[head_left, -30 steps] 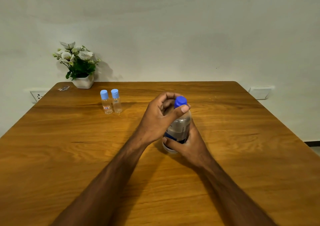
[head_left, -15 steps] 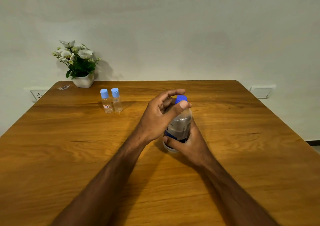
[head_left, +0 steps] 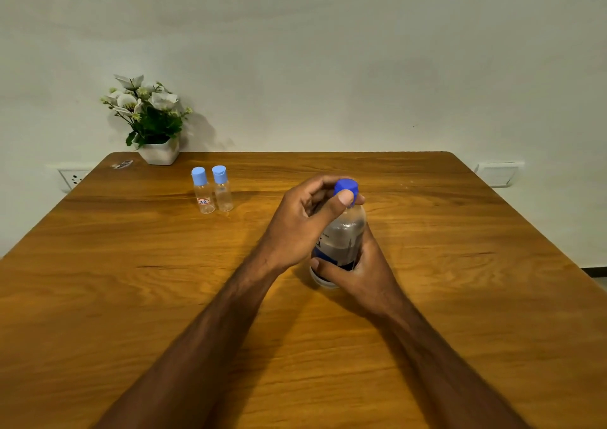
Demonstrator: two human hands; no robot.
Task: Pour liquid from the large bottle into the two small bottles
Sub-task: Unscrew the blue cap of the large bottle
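Observation:
The large clear bottle [head_left: 345, 235] stands upright on the wooden table [head_left: 131, 281], a little right of centre. Its blue cap [head_left: 345, 186] is on the neck. My left hand [head_left: 302, 222] curls over the top and pinches the cap between thumb and fingers. My right hand [head_left: 358, 271] grips the lower body of the bottle from the right and behind. Two small clear bottles stand side by side at the back left, both with light blue caps on: one with a red label [head_left: 203, 195] and a plain one [head_left: 222, 192].
A white pot of white flowers [head_left: 154, 123] stands at the table's back left corner, with a small scrap [head_left: 122, 164] beside it. Wall sockets [head_left: 74, 177] sit beyond the left and right edges. Bare wood stretches in front and to both sides.
My left fingers, spread off the cap half a second ago, have closed round it again. The bottle and my right hand have stayed in place.

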